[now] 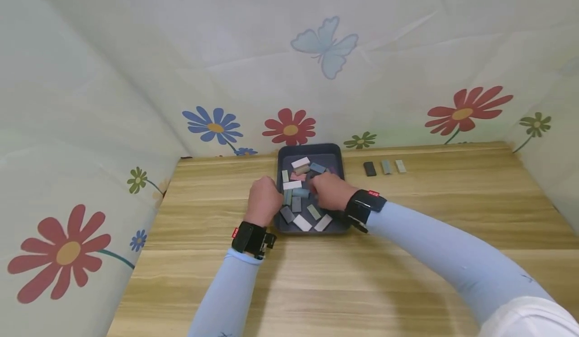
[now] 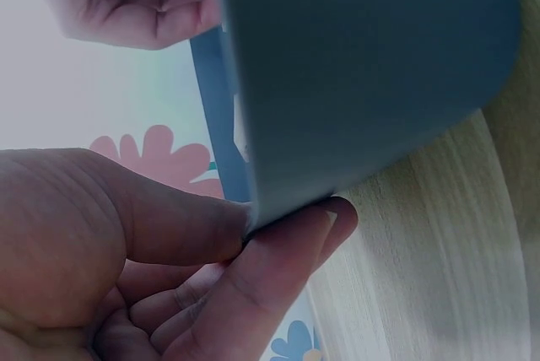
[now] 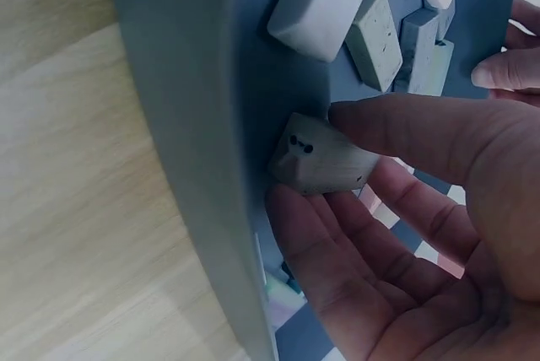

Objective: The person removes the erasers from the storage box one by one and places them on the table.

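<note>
A dark blue-grey tray (image 1: pixel 309 149) holds several small rectangular blocks in white, grey, blue, green and pink. My left hand (image 1: pixel 264 199) is at the tray's left side, and in the left wrist view its thumb and fingers (image 2: pixel 287 251) pinch the tray's rim. Reaching over the right side of the tray is my right hand (image 1: pixel 332 190). Between its thumb and fingers it grips a grey block (image 3: pixel 316 158) with small dark pits. Next to that hand lie a white block (image 3: pixel 325 2) and a greenish block (image 3: pixel 374 40). In the head view the gripped block is mostly hidden by the fingers.
Right of the tray, a black block (image 1: pixel 369 169), a blue-grey block (image 1: pixel 386 166) and a pale block (image 1: pixel 400 166) stand apart in a row on the wooden table (image 1: pixel 452 201). Behind the table rises a wall covering (image 1: pixel 393 76) printed with flowers and a butterfly.
</note>
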`<state>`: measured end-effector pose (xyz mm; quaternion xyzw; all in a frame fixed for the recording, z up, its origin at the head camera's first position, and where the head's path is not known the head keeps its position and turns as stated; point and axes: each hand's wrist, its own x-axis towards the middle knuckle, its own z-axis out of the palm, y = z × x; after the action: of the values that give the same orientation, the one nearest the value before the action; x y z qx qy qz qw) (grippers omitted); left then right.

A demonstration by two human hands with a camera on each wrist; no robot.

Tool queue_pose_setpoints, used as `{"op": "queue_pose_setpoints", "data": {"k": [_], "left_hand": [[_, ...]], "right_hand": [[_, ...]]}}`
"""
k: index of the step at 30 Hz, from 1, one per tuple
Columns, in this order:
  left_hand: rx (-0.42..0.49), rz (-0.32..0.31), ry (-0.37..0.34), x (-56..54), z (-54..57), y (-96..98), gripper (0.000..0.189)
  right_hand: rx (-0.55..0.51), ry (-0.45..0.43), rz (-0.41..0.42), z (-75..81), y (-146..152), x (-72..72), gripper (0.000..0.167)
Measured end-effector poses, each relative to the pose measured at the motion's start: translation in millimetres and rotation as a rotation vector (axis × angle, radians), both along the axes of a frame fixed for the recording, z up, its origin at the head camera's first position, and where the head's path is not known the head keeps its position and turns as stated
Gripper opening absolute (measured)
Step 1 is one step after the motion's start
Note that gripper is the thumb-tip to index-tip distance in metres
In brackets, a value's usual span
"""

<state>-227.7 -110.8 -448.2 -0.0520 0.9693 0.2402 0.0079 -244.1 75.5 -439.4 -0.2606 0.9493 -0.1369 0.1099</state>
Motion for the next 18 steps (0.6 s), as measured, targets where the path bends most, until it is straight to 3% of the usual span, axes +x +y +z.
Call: {"op": "queue_pose_setpoints", "data": {"k": [7,14,18], "left_hand": [[0.017,0.015,-0.033,1.7,-0.7,0.1,0.010],[0.023,0.011,-0.018,2.7,-0.7,-0.5,0.016],[0.022,-0.004,-0.001,3.1,-0.1,0.4,0.019]], "right_hand": [[-0.051,0.022,-0.043,8.2,9,-6.5,0.020],[-0.162,-0.001,-0.130,29.6,33,-24.0,0.021],[-0.222,0.066,-0.182,37.5,58,-34.1,0.017]]}}
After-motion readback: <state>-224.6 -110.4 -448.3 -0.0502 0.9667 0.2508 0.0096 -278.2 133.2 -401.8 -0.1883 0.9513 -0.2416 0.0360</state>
